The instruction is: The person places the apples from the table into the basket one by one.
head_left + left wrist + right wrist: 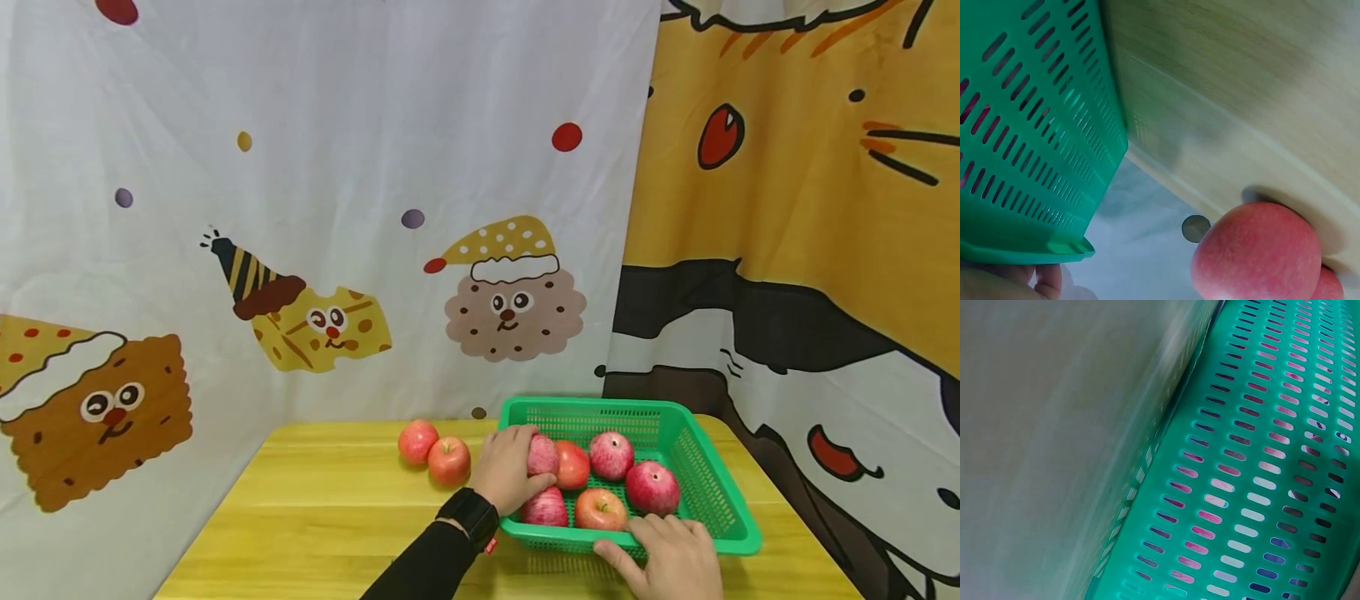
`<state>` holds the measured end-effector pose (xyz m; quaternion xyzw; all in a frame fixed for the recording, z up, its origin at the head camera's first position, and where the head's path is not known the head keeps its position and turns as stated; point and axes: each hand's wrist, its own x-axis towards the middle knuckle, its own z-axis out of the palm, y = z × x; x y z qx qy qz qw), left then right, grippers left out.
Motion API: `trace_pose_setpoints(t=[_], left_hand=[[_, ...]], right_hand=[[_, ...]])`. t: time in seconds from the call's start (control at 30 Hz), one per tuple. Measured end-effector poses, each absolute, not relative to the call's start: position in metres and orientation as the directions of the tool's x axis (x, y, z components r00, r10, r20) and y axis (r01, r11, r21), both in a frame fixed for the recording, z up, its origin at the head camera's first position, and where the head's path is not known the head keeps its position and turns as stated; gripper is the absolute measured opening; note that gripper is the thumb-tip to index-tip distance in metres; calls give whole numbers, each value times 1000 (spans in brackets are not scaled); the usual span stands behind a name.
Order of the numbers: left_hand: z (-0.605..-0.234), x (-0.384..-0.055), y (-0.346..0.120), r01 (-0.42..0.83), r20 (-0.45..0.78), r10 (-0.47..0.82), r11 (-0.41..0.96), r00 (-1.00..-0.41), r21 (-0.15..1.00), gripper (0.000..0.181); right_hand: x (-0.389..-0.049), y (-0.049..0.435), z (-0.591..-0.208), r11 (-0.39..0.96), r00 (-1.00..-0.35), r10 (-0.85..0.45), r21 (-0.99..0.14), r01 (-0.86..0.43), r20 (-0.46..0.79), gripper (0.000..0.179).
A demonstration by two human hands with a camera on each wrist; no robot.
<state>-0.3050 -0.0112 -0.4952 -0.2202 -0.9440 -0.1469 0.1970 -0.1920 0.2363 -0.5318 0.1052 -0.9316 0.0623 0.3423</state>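
Note:
A green plastic basket (720, 500) with slotted walls holds several red apples, among them a pinkish apple (543, 456) at its left side. Over the left rim, my left hand (506, 471) curls its fingers and thumb about that pinkish apple; its palm side is hidden. In the left wrist view, fingers (1047, 280) show beyond the basket's rim, off the outer wall. My right hand (667, 554) grips the front rim, fingers over the edge and thumb outside. The right wrist view is filled mostly by the slotted basket wall (1241, 456), with apples showing through.
Two red apples, one behind (417, 442) and one in front (449, 462), sit on the wooden table (315, 517) left of the basket. A printed curtain (337, 167) hangs behind the table, and another (787, 208) runs along the right side.

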Motion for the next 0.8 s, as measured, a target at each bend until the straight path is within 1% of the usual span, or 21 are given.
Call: trace_pose_setpoints(t=[0.07,0.13,0.27,0.37,0.43,0.47,0.63,0.8], left_hand=[[-496,-305,-11,461,426,352,867,-833,187,75],[-496,-304,-10,466,429,353,864,-831,190,74],[-494,-303,-10,473,424,366,863,-828,179,72],[-493,-303,-10,477,419,382,866,-824,149,71],[-492,-302,-11,484,421,400,868,-814,112,66],[-492,-302,-11,488,423,412,869,-807,85,61],[-489,-300,-12,507,408,459,862,-789,9,39],[-489,-299,-12,516,385,483,856,-786,-22,40]], right_hand=[[-191,236,-532,971,-750,-149,-48,-234,644,55],[-191,236,-533,970,-740,-150,-47,-239,656,55],[-192,238,-535,965,-696,-165,-31,-260,699,54],[-194,239,-537,960,-662,-181,-16,-281,728,54],[-195,239,-538,957,-652,-188,-11,-289,734,55],[-195,239,-538,957,-654,-189,-11,-289,732,55],[-193,238,-534,967,-723,-173,-23,-252,668,58],[-192,237,-532,971,-751,-165,-28,-238,639,58]])
